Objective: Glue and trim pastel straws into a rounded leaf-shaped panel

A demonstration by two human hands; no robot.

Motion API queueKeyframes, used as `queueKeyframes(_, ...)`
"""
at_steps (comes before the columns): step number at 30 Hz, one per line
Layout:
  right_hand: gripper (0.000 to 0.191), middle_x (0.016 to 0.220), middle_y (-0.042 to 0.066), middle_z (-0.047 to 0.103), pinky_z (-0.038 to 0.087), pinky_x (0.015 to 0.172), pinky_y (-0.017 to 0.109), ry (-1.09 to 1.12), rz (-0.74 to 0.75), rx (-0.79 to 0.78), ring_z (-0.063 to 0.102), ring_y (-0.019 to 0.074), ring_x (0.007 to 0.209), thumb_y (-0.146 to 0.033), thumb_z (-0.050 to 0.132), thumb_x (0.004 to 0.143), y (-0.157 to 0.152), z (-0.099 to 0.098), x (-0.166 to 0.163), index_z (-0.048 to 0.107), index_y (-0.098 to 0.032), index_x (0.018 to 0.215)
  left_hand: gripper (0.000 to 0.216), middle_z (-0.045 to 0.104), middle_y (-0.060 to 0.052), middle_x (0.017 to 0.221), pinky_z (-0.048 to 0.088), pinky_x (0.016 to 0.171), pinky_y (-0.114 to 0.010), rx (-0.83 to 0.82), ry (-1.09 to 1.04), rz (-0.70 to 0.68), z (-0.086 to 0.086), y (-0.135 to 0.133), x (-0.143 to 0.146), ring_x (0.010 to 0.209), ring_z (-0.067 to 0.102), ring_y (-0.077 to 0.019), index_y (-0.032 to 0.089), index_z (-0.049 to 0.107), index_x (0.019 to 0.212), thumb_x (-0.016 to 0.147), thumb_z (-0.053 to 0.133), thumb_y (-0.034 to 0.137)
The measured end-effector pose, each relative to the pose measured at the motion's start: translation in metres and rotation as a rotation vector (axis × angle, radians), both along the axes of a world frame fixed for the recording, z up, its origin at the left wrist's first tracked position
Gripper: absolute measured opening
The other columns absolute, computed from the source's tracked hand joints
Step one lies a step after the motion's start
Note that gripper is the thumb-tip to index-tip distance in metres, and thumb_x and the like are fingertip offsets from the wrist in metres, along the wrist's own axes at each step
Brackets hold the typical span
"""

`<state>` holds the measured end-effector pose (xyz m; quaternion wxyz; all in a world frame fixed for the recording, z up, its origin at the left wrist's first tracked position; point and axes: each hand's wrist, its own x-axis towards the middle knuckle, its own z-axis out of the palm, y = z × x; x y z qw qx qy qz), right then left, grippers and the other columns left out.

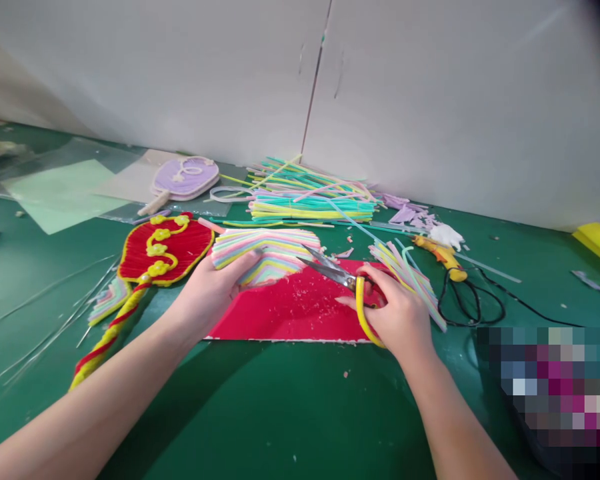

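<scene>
My left hand (230, 273) is closed on a striped pipe-cleaner panel (275, 248) in pastel pink, yellow, green and white, with the thumb on top. My right hand (400, 307) grips scissors (363, 300) with yellow handles. Their blades are parted and point left, the tips at the panel's right edge. Below both lies a red sheet (290, 313) sprinkled with small fluff bits. Left of my left hand, a red fan (140, 250) with yellow flowers and a twisted yellow-red handle rests on the green table (280, 407).
Bundled pastel pipe cleaners (310, 210) lie against the grey wall, with cut strips (405, 267) right of the sheet. A yellow glue gun (440, 257) trails a black cable. Purple fan (187, 177) and pale green sheet (65, 193) sit back left. A blurred-out dark object (555, 393) occupies the front right.
</scene>
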<state>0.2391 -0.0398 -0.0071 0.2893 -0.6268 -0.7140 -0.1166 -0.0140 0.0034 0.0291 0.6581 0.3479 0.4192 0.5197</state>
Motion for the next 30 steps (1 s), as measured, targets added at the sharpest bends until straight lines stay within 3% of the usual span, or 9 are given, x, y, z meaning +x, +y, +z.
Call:
queueKeyframes(14, 0.046, 0.09, 0.007, 0.074, 0.051, 0.065, 0.031, -0.01, 0.027, 0.037, 0.071, 0.0237, 0.076, -0.055, 0.066, 0.074, 0.0017, -0.0023, -0.0001, 0.068, -0.018, 0.102, 0.038, 0.07, -0.007, 0.111, 0.047, 0.1, -0.043, 0.077, 0.129, 0.006, -0.0062, 0.0014, -0.0033, 0.108, 0.062, -0.0287, 0.016, 0.066, 0.109, 0.075, 0.07, 0.032)
queueKeyframes(30, 0.042, 0.088, 0.007, 0.075, 0.049, 0.057, 0.028, -0.074, -0.006, 0.106, 0.071, 0.0222, 0.071, -0.054, 0.064, 0.076, 0.0012, -0.0033, -0.0014, 0.071, -0.018, 0.096, 0.039, 0.07, -0.007, 0.112, 0.049, 0.096, -0.04, 0.067, 0.144, 0.021, -0.0071, 0.0026, -0.0036, 0.105, 0.064, -0.028, 0.016, 0.068, 0.107, 0.072, 0.073, 0.034)
